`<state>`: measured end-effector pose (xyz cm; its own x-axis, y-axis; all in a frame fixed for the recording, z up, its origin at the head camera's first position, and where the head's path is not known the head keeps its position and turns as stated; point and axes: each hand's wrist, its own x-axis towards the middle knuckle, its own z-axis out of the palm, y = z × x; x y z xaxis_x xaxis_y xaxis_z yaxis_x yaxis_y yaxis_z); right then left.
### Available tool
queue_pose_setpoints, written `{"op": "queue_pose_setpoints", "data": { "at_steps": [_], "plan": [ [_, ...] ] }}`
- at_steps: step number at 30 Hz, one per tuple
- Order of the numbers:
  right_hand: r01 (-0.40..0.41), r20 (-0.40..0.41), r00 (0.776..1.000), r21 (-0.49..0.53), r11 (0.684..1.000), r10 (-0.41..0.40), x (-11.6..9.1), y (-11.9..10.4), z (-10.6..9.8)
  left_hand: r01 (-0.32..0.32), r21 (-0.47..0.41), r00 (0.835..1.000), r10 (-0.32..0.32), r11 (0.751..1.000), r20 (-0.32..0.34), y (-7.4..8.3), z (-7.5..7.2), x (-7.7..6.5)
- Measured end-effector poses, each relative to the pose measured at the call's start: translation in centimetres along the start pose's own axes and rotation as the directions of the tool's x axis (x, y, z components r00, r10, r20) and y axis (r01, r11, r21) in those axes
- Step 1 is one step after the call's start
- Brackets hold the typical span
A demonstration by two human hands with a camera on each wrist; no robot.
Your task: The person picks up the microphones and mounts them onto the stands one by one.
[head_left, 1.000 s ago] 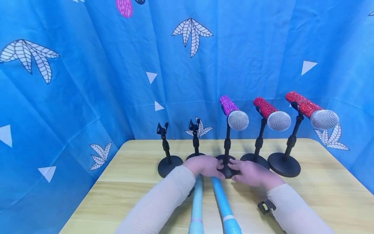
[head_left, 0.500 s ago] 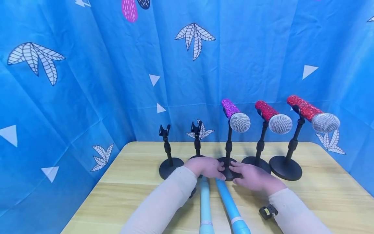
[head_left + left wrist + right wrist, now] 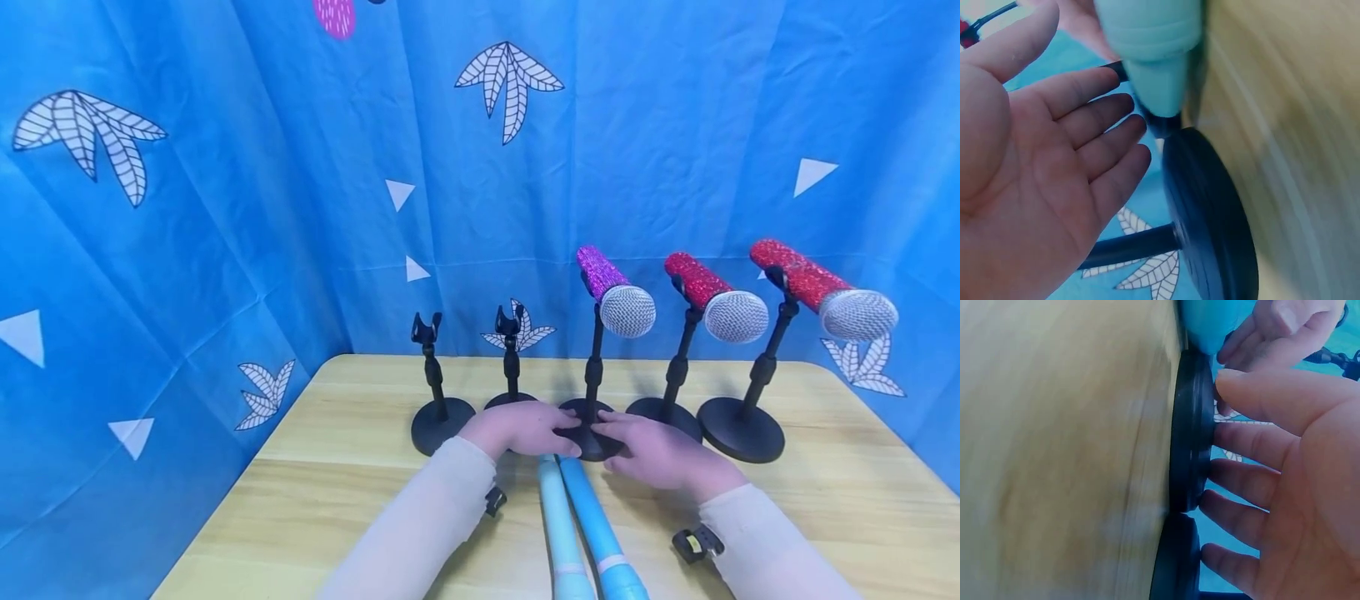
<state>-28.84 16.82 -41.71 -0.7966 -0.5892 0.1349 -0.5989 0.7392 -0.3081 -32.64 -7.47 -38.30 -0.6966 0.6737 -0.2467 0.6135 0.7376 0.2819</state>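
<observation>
A black stand (image 3: 593, 383) holds a microphone with a glittery purple handle (image 3: 602, 271). My left hand (image 3: 522, 427) reaches to the left side of its round base, fingers extended; the left wrist view shows the palm (image 3: 1041, 156) with nothing in it. From the other side my right hand (image 3: 656, 450) lies at the same base, and in the right wrist view its straight fingertips meet or nearly meet the base (image 3: 1192, 431). Below the hands lie two long tapered rods, one pale teal (image 3: 558, 525) and one blue (image 3: 600, 521); their near ends are out of view.
Two stands with red glittery microphones (image 3: 701, 283) (image 3: 806, 275) stand to the right. On the left are two bare stands (image 3: 435, 383) (image 3: 512, 367) with open clips. A blue patterned curtain (image 3: 300, 208) backs the wooden table (image 3: 300, 500).
The pale teal rod has shifted right, closer to the blue one. Both hands stay at the base of the purple microphone's stand. The head view has moved slightly.
</observation>
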Motion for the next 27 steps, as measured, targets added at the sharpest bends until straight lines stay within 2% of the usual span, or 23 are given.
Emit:
{"op": "queue_pose_setpoints", "data": {
  "at_steps": [3, 6, 9, 11, 13, 15, 17, 21, 24, 27],
  "plan": [
    [0.009, -0.011, 1.000, -0.012, 1.000, -0.009, 0.0, -0.4, -0.2, -0.008, -0.108, 0.997, 0.001, 0.994, -0.072, -0.7, -0.2, -1.5],
    [0.029, -0.027, 0.999, -0.014, 0.999, -0.030, 0.1, -1.0, -0.8, -0.041, -0.223, 0.991, 0.011, 0.974, -0.134, -1.6, -0.9, -3.4],
    [0.073, -0.042, 0.996, -0.012, 0.997, -0.073, 0.0, -1.6, -1.6, -0.067, -0.277, 0.983, 0.017, 0.959, -0.181, -2.8, -2.0, -5.0],
    [0.106, -0.038, 0.994, -0.023, 0.994, -0.106, -0.1, -2.0, -2.1, -0.052, -0.292, 0.978, -0.011, 0.955, -0.209, -3.6, -2.8, -5.9],
    [0.139, -0.014, 0.990, -0.023, 0.990, -0.139, -0.3, -2.4, -2.4, -0.013, -0.316, 0.966, -0.069, 0.949, -0.249, -4.4, -3.4, -6.6],
    [0.167, 0.027, 0.986, -0.022, 0.986, -0.166, -0.4, -3.0, -2.7, 0.040, -0.350, 0.943, -0.151, 0.936, -0.297, -5.1, -3.7, -7.0],
    [0.185, 0.074, 0.980, -0.024, 0.982, -0.183, -0.5, -3.6, -2.9, 0.088, -0.396, 0.908, -0.237, 0.914, -0.345, -5.6, -3.9, -7.2],
    [0.227, 0.138, 0.965, -0.023, 0.974, -0.222, -0.8, -4.6, -3.0, 0.087, -0.499, 0.844, -0.330, 0.862, -0.422, -6.2, -3.8, -6.8],
    [0.233, 0.181, 0.956, 0.005, 0.972, -0.230, -1.1, -5.1, -2.8, 0.049, -0.569, 0.818, -0.360, 0.821, -0.449, -6.2, -3.5, -6.2],
    [0.223, 0.230, 0.947, 0.037, 0.974, -0.226, -1.2, -5.5, -2.6, 0.019, -0.618, 0.805, -0.378, 0.786, -0.457, -6.3, -3.1, -5.7]
  ]
}}
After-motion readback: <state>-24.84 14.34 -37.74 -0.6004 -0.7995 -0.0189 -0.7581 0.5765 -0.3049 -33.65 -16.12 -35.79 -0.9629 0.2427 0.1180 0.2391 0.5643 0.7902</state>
